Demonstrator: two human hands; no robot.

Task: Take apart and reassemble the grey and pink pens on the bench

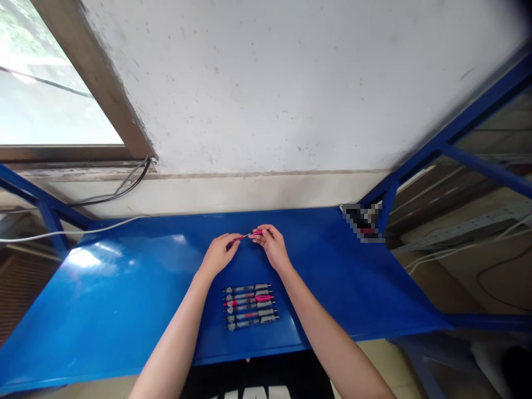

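A slim pink-and-red pen (245,236) hangs in the air above the blue counter, running crosswise between the two hands. Its thin middle section shows pale between them, and at this size I cannot tell whether it is whole or partly taken apart. The left hand (218,255) pinches its dark-red end in a narrow grip of thumb and fingertips, and the right hand (270,246) pinches the pink end the same way. The hands nearly meet, with only that short stretch of pen between them.

Just below the hands, toward the counter's front edge, a tight row of click pens (250,306) lies side by side, roughly parallel; one in the row has a bright pink grip. Both forearms reach in over the front edge on either side of this row.

The blue metal counter (124,288) stands against a white wall (249,83). A white cable (75,233) runs along its left back corner, a black cable (124,191) hangs below the window (41,94), and a pixelated object (363,221) sits at the back right corner.
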